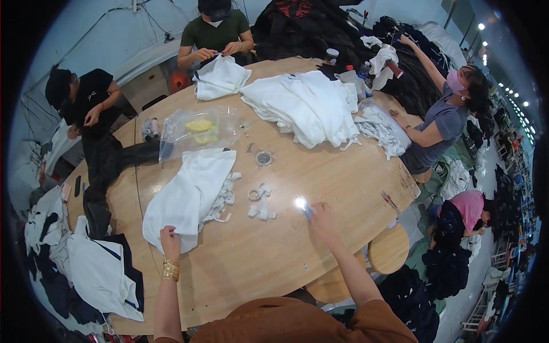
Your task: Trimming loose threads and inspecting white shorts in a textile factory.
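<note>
Currently, the left hand (171, 244), nearly closed, is pinching the near edge of a white garment (186, 194), which is lying on the wooden table (246, 263). The right hand (322, 220), fingers curled, is gripping a small blue tool (309, 211), right of white scraps (261, 207).

On the table (240, 274), a garment (186, 191) lies left of centre, its near end at the left hand (170, 243). Loose fabric strips (263, 207) lie right of it, and farther right is the right hand (321, 220) with snips (308, 211). A round dish (263, 158) sits beyond the strips; left of that, past the garment's far end, lies a plastic bag (177, 131). A garment heap (300, 108) occupies the far middle (a smaller cloth (223, 77) sits just left of it). Stools (389, 250) stand by the near right edge.
</note>
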The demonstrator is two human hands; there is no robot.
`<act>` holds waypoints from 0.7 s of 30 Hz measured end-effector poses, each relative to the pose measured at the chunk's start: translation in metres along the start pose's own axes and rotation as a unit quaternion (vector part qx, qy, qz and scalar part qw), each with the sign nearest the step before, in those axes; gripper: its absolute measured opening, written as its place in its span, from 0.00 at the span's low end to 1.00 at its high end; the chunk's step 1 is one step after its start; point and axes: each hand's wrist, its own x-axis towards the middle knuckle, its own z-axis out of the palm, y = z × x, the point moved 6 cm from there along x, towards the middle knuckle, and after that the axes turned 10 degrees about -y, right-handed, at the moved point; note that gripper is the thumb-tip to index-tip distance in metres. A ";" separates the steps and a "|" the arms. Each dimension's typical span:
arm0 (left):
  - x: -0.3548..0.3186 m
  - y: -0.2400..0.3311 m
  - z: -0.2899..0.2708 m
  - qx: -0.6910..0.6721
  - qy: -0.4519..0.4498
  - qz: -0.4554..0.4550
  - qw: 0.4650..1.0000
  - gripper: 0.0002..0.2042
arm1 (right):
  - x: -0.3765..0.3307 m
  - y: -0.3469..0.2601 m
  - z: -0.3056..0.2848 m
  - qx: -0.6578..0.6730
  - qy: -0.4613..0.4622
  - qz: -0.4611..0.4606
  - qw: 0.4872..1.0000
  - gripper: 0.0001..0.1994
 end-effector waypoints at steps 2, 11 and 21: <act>-0.002 0.001 -0.005 -0.008 0.020 0.013 1.000 0.08 | 0.014 -0.001 0.002 -0.003 0.016 -0.023 1.000 0.12; 0.001 -0.144 -0.035 -0.733 0.112 -0.121 0.661 0.10 | 0.108 0.068 -0.032 0.116 0.079 0.039 0.989 0.13; 0.020 -0.064 -0.126 -0.512 0.105 -0.133 0.842 0.22 | 0.218 0.085 -0.083 0.015 0.181 0.142 0.973 0.29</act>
